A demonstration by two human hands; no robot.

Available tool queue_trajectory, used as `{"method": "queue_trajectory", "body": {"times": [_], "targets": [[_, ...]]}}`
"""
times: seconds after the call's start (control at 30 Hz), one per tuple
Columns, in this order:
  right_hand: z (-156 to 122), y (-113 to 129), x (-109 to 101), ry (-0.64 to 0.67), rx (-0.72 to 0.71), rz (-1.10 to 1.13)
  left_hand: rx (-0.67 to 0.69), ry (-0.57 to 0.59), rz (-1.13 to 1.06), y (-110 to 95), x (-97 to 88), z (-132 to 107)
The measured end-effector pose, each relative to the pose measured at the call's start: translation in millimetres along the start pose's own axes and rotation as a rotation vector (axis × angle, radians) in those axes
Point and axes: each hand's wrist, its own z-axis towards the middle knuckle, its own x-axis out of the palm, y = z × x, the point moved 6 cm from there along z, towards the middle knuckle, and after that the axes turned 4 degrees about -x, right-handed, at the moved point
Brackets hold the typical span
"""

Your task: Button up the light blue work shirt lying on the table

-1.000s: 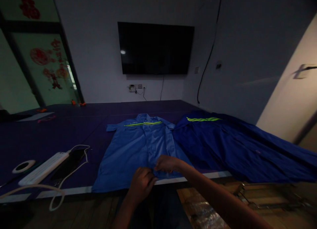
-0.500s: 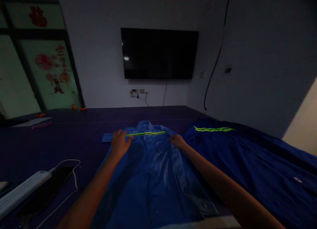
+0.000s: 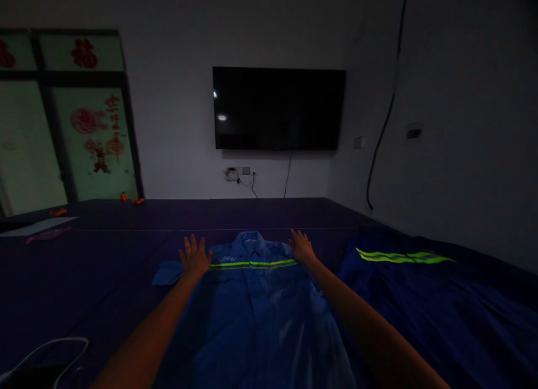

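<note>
A light blue short-sleeved shirt (image 3: 256, 316) with a yellow-green reflective stripe lies flat, front up, on the dark purple table (image 3: 105, 249). My left hand (image 3: 194, 255) lies flat with fingers spread on the shirt's left shoulder. My right hand (image 3: 301, 246) rests open on the right shoulder beside the collar. Both arms stretch forward over the shirt. Neither hand holds anything.
A dark blue garment (image 3: 420, 305) with a reflective stripe lies spread to the right of the shirt. A white cable (image 3: 46, 350) loops at the lower left. A black TV (image 3: 278, 109) hangs on the far wall. Papers (image 3: 37, 226) lie at the far left.
My hands left the shirt's bottom hem and slid up its front to the shoulders, opening flat. The camera has tilted up and moved forward.
</note>
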Motion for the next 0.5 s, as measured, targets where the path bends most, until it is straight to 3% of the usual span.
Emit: {"method": "queue_trajectory", "body": {"times": [0.1,0.23,0.37,0.5], "targets": [[19,10,26,0.129,-0.005,-0.053,-0.015,0.093,0.041,9,33.9,18],[32,18,53,0.179,0.001,-0.069,-0.054,0.185,0.049,19,62.8,32],[35,18,67,0.178,0.039,-0.071,-0.055,0.214,0.018,23,71.4,36],[34,19,65,0.153,0.04,-0.072,-0.005,0.172,-0.025,21,65.5,34]]}}
